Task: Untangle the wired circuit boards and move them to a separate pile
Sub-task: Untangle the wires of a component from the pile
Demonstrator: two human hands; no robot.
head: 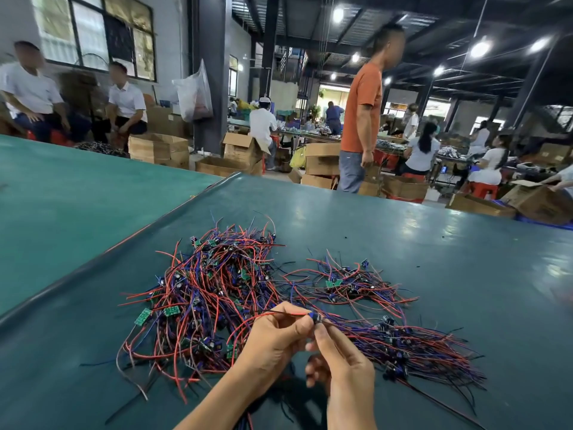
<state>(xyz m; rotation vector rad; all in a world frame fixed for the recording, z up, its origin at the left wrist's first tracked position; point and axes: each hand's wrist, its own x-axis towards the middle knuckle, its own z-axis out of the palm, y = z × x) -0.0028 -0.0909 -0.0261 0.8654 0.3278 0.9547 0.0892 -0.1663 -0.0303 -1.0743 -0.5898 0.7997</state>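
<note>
A big tangled heap of small green circuit boards with red, blue and black wires [214, 290] lies left of centre on the dark green table [434, 259]. A smaller tangle [344, 282] sits behind my hands to the right. A straighter bundle of wired boards [418, 346] lies at the right. My left hand [273, 339] and my right hand [338, 358] meet above the near edge and pinch one small wired board [316, 319] between the fingertips; its red wire runs off to the left.
A second, lighter green table [77, 197] adjoins on the left across a raised seam. Beyond the far edge stand open cardboard boxes [161, 148], a person in an orange shirt [361, 107] and several seated workers.
</note>
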